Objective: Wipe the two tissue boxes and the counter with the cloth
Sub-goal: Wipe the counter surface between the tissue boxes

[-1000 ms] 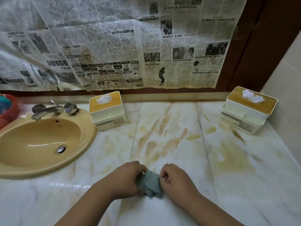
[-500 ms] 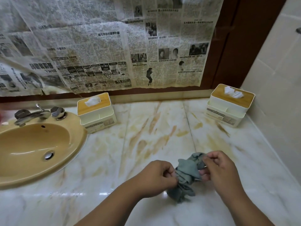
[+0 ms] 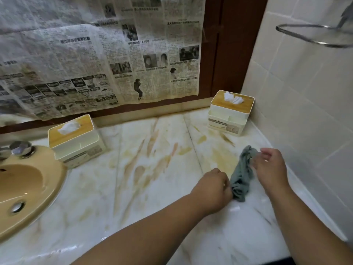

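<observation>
We are facing the counter (image 3: 152,197), open room running left to the sink (image 3: 28,188), the wall (image 3: 305,111) closing its right edge. The right tissue box (image 3: 229,117) is sitting in the far corner, nearest our right hand (image 3: 271,169); the left tissue box (image 3: 76,146) is well apart by the sink. The cloth (image 3: 241,175) is stretching near-to-far over the near-right counter, our left hand (image 3: 212,190) pinching its near end, the right hand its far end.

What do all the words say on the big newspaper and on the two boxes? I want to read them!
Newspaper on the wall: headlines and columns of print, too blurred to read.
Tissue box by the sink: a label on its front, too blurred to read.
Tissue box in the corner: a label on its front, too small to read.
No other writing shows.
</observation>
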